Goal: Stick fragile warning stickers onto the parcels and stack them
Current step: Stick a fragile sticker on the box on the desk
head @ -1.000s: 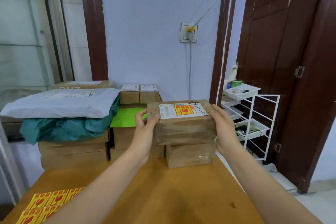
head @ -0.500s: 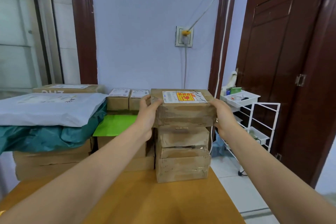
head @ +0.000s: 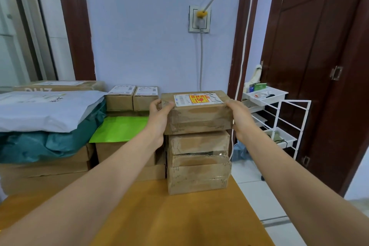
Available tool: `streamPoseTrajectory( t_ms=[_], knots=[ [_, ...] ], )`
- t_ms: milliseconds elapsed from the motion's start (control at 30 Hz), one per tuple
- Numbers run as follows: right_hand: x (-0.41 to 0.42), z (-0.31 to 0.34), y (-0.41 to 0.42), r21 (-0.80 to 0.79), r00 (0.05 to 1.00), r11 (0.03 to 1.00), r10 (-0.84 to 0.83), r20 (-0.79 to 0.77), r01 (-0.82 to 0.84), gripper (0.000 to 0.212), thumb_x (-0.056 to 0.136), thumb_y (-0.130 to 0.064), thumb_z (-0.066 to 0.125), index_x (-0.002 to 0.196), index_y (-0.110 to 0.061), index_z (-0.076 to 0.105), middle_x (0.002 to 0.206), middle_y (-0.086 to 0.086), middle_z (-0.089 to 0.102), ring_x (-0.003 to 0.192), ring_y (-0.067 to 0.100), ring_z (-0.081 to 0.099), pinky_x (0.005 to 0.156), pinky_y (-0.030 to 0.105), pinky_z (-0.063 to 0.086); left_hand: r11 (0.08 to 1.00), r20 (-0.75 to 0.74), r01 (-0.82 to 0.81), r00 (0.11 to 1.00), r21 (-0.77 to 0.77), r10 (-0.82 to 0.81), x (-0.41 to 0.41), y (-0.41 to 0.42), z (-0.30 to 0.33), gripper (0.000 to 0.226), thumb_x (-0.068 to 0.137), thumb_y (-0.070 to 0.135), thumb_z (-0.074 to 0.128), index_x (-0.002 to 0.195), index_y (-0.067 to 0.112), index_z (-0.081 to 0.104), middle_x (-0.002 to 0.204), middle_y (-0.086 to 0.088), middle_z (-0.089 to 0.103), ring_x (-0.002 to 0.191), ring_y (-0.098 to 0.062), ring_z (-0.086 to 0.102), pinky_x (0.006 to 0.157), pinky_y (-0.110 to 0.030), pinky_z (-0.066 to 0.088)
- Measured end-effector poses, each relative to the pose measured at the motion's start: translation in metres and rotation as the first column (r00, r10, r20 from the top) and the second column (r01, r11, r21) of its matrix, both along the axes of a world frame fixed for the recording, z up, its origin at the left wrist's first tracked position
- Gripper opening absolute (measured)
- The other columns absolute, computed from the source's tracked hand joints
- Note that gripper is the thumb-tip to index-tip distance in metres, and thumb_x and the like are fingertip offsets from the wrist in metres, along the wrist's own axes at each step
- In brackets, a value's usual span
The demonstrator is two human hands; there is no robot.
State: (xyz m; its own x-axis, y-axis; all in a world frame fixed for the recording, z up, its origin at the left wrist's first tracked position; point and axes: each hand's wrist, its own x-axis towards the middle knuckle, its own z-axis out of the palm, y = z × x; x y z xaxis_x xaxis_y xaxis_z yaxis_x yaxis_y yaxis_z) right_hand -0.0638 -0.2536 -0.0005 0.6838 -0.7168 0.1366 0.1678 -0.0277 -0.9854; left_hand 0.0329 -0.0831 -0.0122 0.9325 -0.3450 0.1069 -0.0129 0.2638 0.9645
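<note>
Resting now on the stack (head: 197, 158) at centre right of the frame, the top box (head: 196, 114) with its yellow sticker (head: 199, 98) was in the air a second ago. Left hand (head: 159, 114) and right hand (head: 240, 119) grip its ends; letting go comes next.

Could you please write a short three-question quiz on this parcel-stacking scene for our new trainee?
1. True or false: both hands grip the top parcel by its sides.
2. What lies directly left of the stack, under the two small boxes? A) green sheet B) red bag C) blue tray
3. Fill in: the yellow and red fragile sticker sits on the parcel's ____ face.

Key:
1. True: the left hand and the right hand hold opposite sides.
2. A, the green sheet.
3. Top, over the white shipping label.
</note>
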Motion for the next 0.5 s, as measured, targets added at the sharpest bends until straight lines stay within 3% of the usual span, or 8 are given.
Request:
streamPoseTrajectory(
  t_ms=[133, 233, 300, 500],
  knots=[
    [0.008, -0.006, -0.005, 0.005, 1.0, 1.0, -0.005, -0.006, 0.006, 0.008, 0.095, -0.024, 0.049, 0.095, -0.025, 0.057, 0.107, 0.0, 0.06, 0.097, 0.016, 0.056, 0.08, 0.032, 0.045, 1.0, 0.0, 0.017, 1.0, -0.012, -0.017, 0.006, -0.004, -0.008, 0.042, 0.094, 0.028, 0.056, 0.131, 0.023, 0.037, 0.107, 0.005, 0.058, 0.082, -0.005, 0.055, 0.059, -0.022, 0.042],
    [0.009, -0.014, -0.008, 0.031, 1.0, 1.0, -0.001, -0.003, 0.001, 0.017, 0.097, -0.025, 0.047, 0.11, -0.021, 0.057, 0.107, 0.001, 0.06, 0.094, 0.015, 0.056, 0.073, 0.031, 0.046, 0.999, -0.006, 0.026, 1.0, -0.044, -0.026, 0.011, -0.007, -0.015, 0.045, 0.093, 0.029, 0.058, 0.133, 0.023, 0.039, 0.122, 0.001, 0.058, 0.085, -0.006, 0.057, 0.061, -0.023, 0.043],
    [0.009, -0.019, -0.01, 0.039, 1.0, 0.999, 0.005, -0.004, -0.005, 0.019, 0.097, -0.027, 0.046, 0.113, -0.021, 0.056, 0.108, 0.002, 0.061, 0.094, 0.015, 0.057, 0.08, 0.035, 0.049, 0.998, 0.005, 0.027, 1.0, -0.049, -0.027, 0.012, -0.008, -0.015, 0.048, 0.092, 0.029, 0.059, 0.136, 0.023, 0.039, 0.128, -0.001, 0.057, 0.088, -0.007, 0.057, 0.062, -0.022, 0.044],
    [0.006, -0.019, -0.012, 0.038, 0.999, 0.999, 0.002, 0.033, -0.003, 0.018, 0.098, -0.026, 0.046, 0.111, -0.02, 0.057, 0.104, 0.001, 0.062, 0.091, 0.014, 0.058, 0.08, 0.032, 0.048, 0.999, 0.041, 0.04, 0.998, -0.021, -0.039, 0.008, -0.008, -0.013, 0.047, 0.093, 0.031, 0.057, 0.136, 0.025, 0.04, 0.12, 0.005, 0.056, 0.081, 0.003, 0.054, 0.053, -0.012, 0.039]
  ],
)
